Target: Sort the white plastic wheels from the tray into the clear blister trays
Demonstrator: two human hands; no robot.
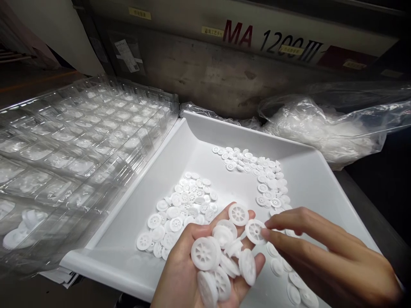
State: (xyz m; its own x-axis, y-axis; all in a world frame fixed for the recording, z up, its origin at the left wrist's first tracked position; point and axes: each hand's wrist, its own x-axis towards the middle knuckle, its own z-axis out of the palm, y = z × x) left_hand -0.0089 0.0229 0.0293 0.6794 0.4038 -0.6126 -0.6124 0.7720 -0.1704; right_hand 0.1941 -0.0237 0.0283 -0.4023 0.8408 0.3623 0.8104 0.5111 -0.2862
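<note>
My left hand [192, 261] is palm up over the front of the white tray [205, 124], cupped around several small white plastic wheels [205, 253]. At its fingertips, my right hand [321, 248] pinches one spoked white wheel [255, 231] between thumb and forefinger. Below and beyond the hands, a pile of similar wheels [176, 223] lies on the left part of the tray floor. Another band of wheels [271, 184] curves along the back and right side, partly hidden by my right hand.
Clear plastic compartment trays [86, 141] holding white parts stand stacked at the left, against the white tray. Behind it on the right sits a clear plastic bag [327, 128] with whitish contents. A machine panel [218, 68] with lettering spans the back.
</note>
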